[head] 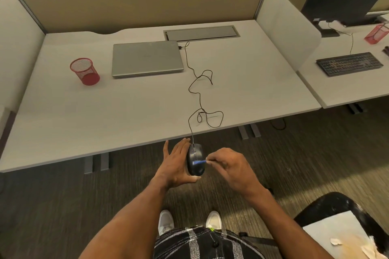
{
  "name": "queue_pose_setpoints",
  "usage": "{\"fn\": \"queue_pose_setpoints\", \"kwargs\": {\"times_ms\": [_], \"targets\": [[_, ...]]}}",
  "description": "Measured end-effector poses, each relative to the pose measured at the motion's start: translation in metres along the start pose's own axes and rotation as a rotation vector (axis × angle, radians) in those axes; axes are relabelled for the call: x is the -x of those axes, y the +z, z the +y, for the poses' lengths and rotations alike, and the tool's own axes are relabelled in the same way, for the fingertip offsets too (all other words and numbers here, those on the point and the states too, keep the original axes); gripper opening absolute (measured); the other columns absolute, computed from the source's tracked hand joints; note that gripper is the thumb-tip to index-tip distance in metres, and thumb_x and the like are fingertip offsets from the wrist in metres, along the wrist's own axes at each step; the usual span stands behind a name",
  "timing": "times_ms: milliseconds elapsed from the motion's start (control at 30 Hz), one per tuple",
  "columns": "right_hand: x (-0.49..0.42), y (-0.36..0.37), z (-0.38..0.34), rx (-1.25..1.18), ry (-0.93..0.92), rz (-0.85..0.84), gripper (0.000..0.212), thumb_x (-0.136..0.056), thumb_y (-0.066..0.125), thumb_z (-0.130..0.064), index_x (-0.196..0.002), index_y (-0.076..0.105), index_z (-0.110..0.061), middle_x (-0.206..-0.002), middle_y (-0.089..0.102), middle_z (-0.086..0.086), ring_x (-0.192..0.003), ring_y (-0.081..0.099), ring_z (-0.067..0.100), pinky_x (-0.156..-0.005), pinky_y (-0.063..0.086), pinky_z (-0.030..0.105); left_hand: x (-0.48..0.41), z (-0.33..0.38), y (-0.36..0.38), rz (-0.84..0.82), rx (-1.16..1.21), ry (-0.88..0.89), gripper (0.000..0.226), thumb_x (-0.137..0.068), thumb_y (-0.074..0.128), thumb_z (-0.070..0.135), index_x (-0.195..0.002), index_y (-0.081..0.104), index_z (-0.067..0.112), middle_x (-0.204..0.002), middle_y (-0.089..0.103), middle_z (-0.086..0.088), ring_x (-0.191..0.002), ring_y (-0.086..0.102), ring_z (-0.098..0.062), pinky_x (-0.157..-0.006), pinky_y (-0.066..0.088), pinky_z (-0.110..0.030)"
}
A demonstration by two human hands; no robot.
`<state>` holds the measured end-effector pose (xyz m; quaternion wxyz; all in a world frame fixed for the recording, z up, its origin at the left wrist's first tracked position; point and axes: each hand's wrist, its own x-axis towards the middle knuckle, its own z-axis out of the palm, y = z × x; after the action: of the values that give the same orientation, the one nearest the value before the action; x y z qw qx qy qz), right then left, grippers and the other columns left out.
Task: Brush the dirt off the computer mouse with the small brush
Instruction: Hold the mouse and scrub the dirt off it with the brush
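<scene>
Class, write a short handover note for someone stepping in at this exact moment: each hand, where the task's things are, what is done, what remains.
Left hand: cradles the black corded computer mouse off the desk's front edge, above the floor.
Right hand: pinches the small blue-tipped brush, tip on the mouse's top.
Cable trails across the grey desk to the closed silver laptop.
Done: mouse lifted, brush in contact.
Left: finish brushing; remaining dirt cannot be judged.

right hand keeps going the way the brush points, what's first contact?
The right hand holds the small brush pointing leftward; its blue tip already seems to touch the computer mouse, which the left hand holds below the desk edge. Depth is unclear.
</scene>
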<state>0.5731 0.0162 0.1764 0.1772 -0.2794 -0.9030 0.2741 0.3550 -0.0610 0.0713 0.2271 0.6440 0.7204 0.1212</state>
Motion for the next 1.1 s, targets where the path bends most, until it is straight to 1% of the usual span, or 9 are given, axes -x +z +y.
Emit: {"fn": "queue_pose_setpoints", "kwargs": {"times_ms": [100, 233, 300, 400, 600, 667, 800, 967, 1100], "targets": [[0.001, 0.003, 0.000, 0.026, -0.015, 0.101, 0.021, -0.092, 0.071, -0.020, -0.112, 0.074, -0.016, -0.104, 0.075, -0.001, -0.100, 0.066, 0.007, -0.090, 0.058, 0.024, -0.001, 0.002, -0.004, -0.013, 0.012, -0.008, 0.132, -0.067, 0.061, 0.091, -0.165, 0.008, 0.020, -0.174, 0.010, -0.003, -0.161, 0.004, -0.019, -0.123, -0.019, -0.061], [0.013, 0.010, 0.002, 0.155, -0.120, -0.025, 0.019, -0.090, 0.076, -0.016, -0.109, 0.075, -0.017, -0.100, 0.076, -0.003, -0.097, 0.066, 0.010, -0.083, 0.058, 0.027, -0.003, 0.001, -0.007, 0.004, 0.036, -0.024, 0.134, -0.066, 0.064, 0.091, -0.164, 0.009, 0.020, -0.174, 0.013, -0.003, -0.161, 0.007, -0.020, -0.123, -0.021, -0.062], [0.021, 0.009, 0.003, 0.147, -0.128, -0.097, 0.014, -0.093, 0.071, -0.020, -0.107, 0.075, -0.018, -0.097, 0.075, -0.003, -0.095, 0.066, 0.012, -0.081, 0.058, 0.031, -0.003, -0.001, -0.007, 0.015, 0.033, -0.031, 0.135, -0.064, 0.064, 0.093, -0.164, 0.011, 0.020, -0.173, 0.015, -0.003, -0.161, 0.009, -0.020, -0.122, -0.023, -0.061], [0.026, 0.007, 0.004, 0.075, -0.049, -0.134, 0.013, -0.097, 0.065, -0.028, -0.105, 0.072, -0.020, -0.094, 0.071, -0.004, -0.090, 0.064, 0.011, -0.079, 0.056, 0.036, -0.001, -0.003, -0.008, 0.034, 0.037, -0.040, 0.134, -0.063, 0.065, 0.092, -0.164, 0.013, 0.020, -0.172, 0.018, -0.003, -0.160, 0.011, -0.021, -0.122, -0.024, -0.060], [0.008, 0.016, -0.011, -0.203, 0.253, 0.238, 0.014, -0.092, 0.076, -0.016, -0.106, 0.076, -0.019, -0.095, 0.076, -0.008, -0.087, 0.070, 0.002, -0.076, 0.057, 0.016, -0.003, 0.000, -0.010, 0.009, 0.016, -0.020, 0.131, -0.067, 0.066, 0.088, -0.165, 0.011, 0.019, -0.173, 0.015, -0.003, -0.161, 0.007, -0.019, -0.122, -0.023, -0.060], [0.003, 0.021, -0.014, -0.242, 0.284, 0.230, 0.012, -0.092, 0.076, -0.015, -0.104, 0.077, -0.018, -0.093, 0.076, -0.008, -0.087, 0.070, 0.001, -0.074, 0.056, 0.014, -0.005, 0.001, -0.009, 0.003, 0.011, -0.014, 0.130, -0.068, 0.065, 0.086, -0.165, 0.010, 0.020, -0.173, 0.014, -0.004, -0.161, 0.007, -0.019, -0.122, -0.021, -0.061], [0.009, 0.029, -0.007, -0.202, 0.318, 0.121, 0.010, -0.093, 0.075, -0.017, -0.103, 0.077, -0.019, -0.091, 0.075, -0.010, -0.084, 0.070, 0.002, -0.074, 0.060, 0.022, -0.005, 0.000, -0.011, 0.010, 0.021, -0.022, 0.133, -0.064, 0.061, 0.088, -0.165, 0.005, 0.020, -0.174, 0.012, -0.004, -0.161, 0.004, -0.018, -0.122, -0.023, -0.061], [0.022, 0.025, 0.004, -0.060, 0.394, 0.154, 0.011, -0.093, 0.074, -0.016, -0.103, 0.075, -0.022, -0.089, 0.072, -0.009, -0.080, 0.068, 0.003, -0.071, 0.061, 0.027, -0.004, -0.004, -0.012, 0.038, 0.033, -0.036, 0.135, -0.064, 0.062, 0.093, -0.165, 0.008, 0.021, -0.174, 0.014, -0.003, -0.161, 0.006, -0.019, -0.122, -0.023, -0.060], [0.020, 0.021, -0.005, -0.155, 0.472, 0.243, 0.012, -0.092, 0.076, -0.015, -0.101, 0.075, -0.023, -0.089, 0.072, -0.015, -0.082, 0.070, -0.001, -0.071, 0.059, 0.016, -0.005, -0.004, -0.014, 0.020, 0.038, -0.041, 0.136, -0.065, 0.061, 0.094, -0.165, 0.005, 0.021, -0.174, 0.011, -0.003, -0.161, 0.004, -0.018, -0.121, -0.024, -0.060]]}}
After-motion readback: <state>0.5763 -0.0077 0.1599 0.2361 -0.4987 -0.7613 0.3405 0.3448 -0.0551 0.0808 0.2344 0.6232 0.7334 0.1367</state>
